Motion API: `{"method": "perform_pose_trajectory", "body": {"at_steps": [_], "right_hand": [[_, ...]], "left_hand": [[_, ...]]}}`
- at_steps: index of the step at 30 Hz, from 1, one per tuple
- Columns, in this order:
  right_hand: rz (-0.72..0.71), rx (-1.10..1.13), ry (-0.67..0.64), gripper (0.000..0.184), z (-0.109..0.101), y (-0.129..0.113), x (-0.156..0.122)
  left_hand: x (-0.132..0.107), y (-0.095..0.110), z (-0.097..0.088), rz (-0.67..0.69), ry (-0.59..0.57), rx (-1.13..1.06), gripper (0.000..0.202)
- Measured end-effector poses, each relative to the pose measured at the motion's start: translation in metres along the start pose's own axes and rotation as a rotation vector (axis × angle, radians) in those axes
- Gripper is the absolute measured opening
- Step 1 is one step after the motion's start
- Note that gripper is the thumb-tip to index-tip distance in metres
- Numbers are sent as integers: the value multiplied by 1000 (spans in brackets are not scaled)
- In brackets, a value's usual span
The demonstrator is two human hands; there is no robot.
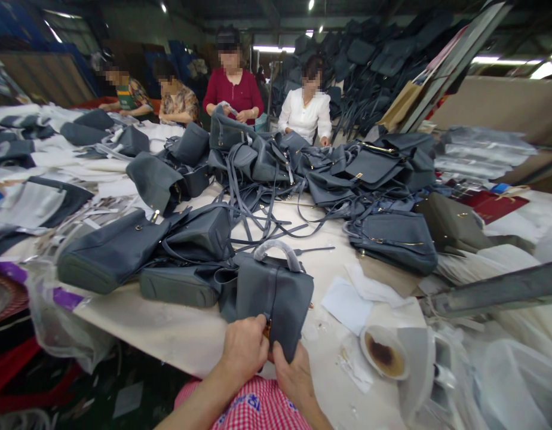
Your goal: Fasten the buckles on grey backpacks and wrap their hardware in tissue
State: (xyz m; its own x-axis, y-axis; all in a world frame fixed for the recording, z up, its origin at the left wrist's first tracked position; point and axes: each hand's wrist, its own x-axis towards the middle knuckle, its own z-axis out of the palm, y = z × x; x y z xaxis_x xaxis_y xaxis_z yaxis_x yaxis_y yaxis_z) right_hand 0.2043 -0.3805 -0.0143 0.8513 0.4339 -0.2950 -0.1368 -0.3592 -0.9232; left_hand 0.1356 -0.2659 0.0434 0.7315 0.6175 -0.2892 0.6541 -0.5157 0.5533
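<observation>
Blue-grey bag (pixel 282 292), head cam: it sits at the table's front edge, centre, dead ahead of the wearer. Its plastic-wrapped handle (pixel 276 245) points away toward the pile; the long axis of the panel in sight runs from handle back to the hands, slightly askew. L hand (pixel 242 345) is clamped on the panel's near edge by a brass-coloured bit; R hand (pixel 297 373) pinches the lower R corner, thumb on top. The two are close together, w/ bag btwn.

Around it: a bag on its side (pixel 180 286) lies just L, w/ a larger bag (pixel 108 254) beyond. Loose straps (pixel 253 221) tangle behind, in front of a heap of bags (pixel 258 158) that blocks the far side. To R, white paper (pixel 345 301) and a bowl w/ dark residue (pixel 383 352) stand near; a zipped bag (pixel 392 236) sits farther back. Co-workers in a red top (pixel 233 92) and white top (pixel 306 113) are across.

Edges: the pale table (pixel 168 325) shows bare along its front rim to L, plus a strip btwn bag and bowl. A grey bar (pixel 495 289) bounds far R; a checked apron (pixel 262 406) sits right below the hands.
</observation>
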Motion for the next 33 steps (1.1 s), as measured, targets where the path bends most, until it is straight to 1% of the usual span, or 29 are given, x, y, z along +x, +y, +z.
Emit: {"method": "perform_pose_trajectory", "body": {"at_steps": [2,4,6,9,10,13,14,15,16,18,20,21,24,27,28,30,33], "right_hand": [[39,8,7,28,1,-2,4],[87,18,13,28,1,-3,8],[131,36,13,30,1,-4,9],[206,79,-21,34,1,-11,5],[229,113,-61,33,1,-15,3],[263,281,-262,34,1,-30,0],[259,325,-297,36,2,-34,0],[248,346,-298,39,2,-37,2],[233,342,-261,42,3,-39,3],[208,318,-143,45,7,-38,8],[208,338,-91,46,12,-34,13],[221,360,-86,46,16,-31,14],[294,438,-126,47,26,-26,15],[370,480,-158,51,29,-27,12],[362,467,-155,52,29,-29,12],[298,405,-132,50,27,-34,12],[191,315,-91,46,24,-40,14]], "left_hand": [[2,1,0,23,-8,-43,11],[6,0,0,49,-42,-119,13],[10,-6,1,82,-85,-205,17],[13,-18,-1,144,-140,-324,13],[13,-22,-2,162,-151,-361,12],[12,-29,-3,191,-161,-449,10],[11,-29,-2,193,-152,-468,10],[11,-28,0,195,-138,-482,11],[10,-26,2,196,-120,-492,12],[10,-22,6,199,-78,-502,14],[10,-19,9,211,-40,-493,15],[11,-19,9,219,-22,-483,16],[13,-19,10,238,30,-458,18],[14,-20,12,246,48,-481,20],[14,-22,14,242,47,-503,20],[13,-25,17,215,40,-561,21],[13,-32,23,132,46,-660,23]]}}
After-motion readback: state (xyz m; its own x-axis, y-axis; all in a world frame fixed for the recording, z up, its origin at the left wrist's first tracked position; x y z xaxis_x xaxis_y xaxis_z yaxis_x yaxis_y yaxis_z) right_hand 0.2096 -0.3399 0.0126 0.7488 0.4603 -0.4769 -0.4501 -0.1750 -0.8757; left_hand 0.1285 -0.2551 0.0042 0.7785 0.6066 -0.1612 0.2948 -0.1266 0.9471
